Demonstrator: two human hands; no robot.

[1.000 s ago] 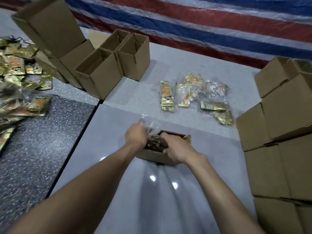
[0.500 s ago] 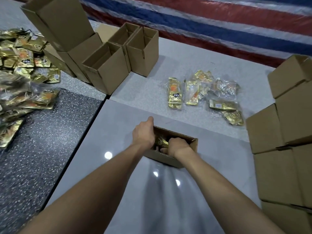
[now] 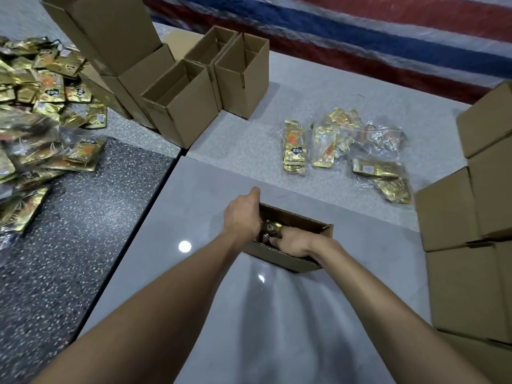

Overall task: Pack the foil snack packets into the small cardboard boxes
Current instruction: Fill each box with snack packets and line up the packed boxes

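Two — left hand (image 3: 240, 217), right hand (image 3: 294, 243); one — box (image 3: 279, 257) between.

No text can be read outright. A dark label (image 3: 295, 149) with pale characters is borne by the bagged foil packet (image 3: 294, 134) on the counter, but its strokes are blurred (like labels are seen on the loose packets (image 3: 51, 91) at the left). The print on a white sticker (image 3: 368, 169) is too small.

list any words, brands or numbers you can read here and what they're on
No text reads cleanly.
Bagged foil packet: black label, pale characters, too blurred to read.
Loose foil packets: same black labels, blurred.
White sticker on another bagged packet: too small to read.
Cardboard boxes: no print visible.
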